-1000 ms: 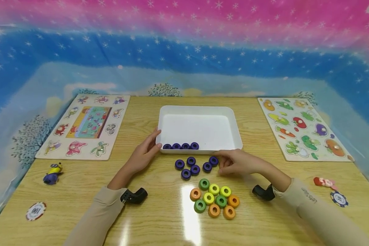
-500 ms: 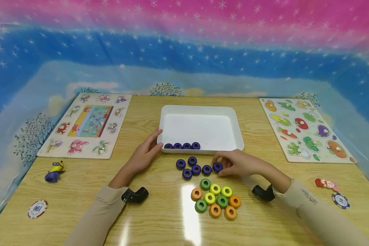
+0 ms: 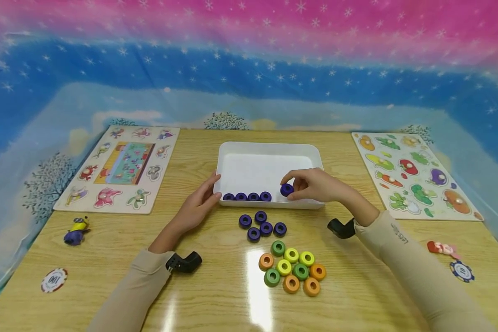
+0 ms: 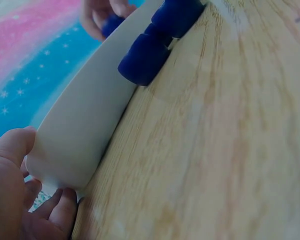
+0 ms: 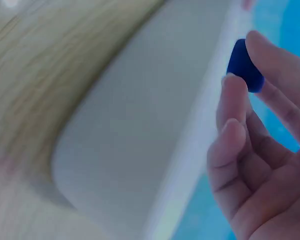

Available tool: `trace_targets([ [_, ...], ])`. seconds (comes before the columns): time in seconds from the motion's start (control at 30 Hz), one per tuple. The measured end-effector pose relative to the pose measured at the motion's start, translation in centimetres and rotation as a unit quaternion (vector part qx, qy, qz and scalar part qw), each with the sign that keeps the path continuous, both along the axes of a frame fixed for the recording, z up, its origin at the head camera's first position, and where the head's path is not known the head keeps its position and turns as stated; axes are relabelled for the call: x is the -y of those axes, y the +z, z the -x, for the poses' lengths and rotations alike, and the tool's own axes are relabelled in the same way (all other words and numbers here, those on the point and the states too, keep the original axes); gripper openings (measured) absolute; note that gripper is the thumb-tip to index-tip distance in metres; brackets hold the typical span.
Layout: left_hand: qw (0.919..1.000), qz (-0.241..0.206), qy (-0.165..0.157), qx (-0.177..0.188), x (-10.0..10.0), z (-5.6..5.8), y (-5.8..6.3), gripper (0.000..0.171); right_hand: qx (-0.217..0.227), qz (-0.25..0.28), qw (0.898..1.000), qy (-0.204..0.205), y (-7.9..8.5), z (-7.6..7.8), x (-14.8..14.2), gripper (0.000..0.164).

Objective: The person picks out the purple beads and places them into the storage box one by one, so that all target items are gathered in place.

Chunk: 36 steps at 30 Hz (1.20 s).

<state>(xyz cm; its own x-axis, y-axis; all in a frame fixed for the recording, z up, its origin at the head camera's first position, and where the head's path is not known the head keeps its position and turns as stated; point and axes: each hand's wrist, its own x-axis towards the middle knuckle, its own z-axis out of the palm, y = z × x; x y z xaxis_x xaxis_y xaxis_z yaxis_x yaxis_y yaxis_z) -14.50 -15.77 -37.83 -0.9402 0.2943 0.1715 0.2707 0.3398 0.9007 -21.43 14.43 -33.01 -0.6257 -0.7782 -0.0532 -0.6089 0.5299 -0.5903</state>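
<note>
Above the oblong white plastic tray [image 3: 257, 173], usefully gripped steady by left hand [image 3: 196, 205], a purple ring [image 3: 286, 189] is being pinched by right hand [image 3: 313, 185].

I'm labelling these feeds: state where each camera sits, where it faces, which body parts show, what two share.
Head: on the head, facing forward and down at the white rectangular tray; left hand, right hand and beige fabric sleeves show.
Left wrist: on that wrist, facing along the tray's outer wall; left hand lower left, part of right hand at top.
Right wrist: on that wrist, facing the tray's outer wall; right hand at right.
Shared: head and right wrist show the right hand pinching a dark purple round holed bead.
</note>
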Motion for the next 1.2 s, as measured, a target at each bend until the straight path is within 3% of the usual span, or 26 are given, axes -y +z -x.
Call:
trace_targets([
  [0.27,1.0000,0.003,0.002,-0.003,-0.1,0.1,-0.1,0.045,0.004,-0.041,0.999,0.027,-1.7,0.8,1.0,0.028],
  [0.5,1.0000,0.003,0.001,-0.003,-0.2,0.1,-0.1,0.045,0.018,-0.027,0.998,0.050,-2.0,1.1,1.1,0.033],
  [0.67,0.9998,0.018,0.011,-0.004,-0.1,-0.1,0.0,0.045,0.021,-0.005,1.000,0.022,-1.2,0.8,0.6,0.037],
  [0.83,0.9996,0.024,0.011,-0.001,-0.1,-0.1,0.1,0.045,0.054,0.045,0.997,0.023,0.1,-0.6,0.0,0.034],
  [1.0,0.9998,0.020,0.008,0.002,-0.1,-0.1,0.2,0.045,0.115,0.021,0.991,0.070,0.5,-3.2,-0.2,0.035],
  [1.2,0.9997,0.022,0.012,-0.003,-0.1,-0.1,0.1,0.045,0.078,-0.049,0.993,0.072,-1.3,-4.7,0.5,0.039],
])
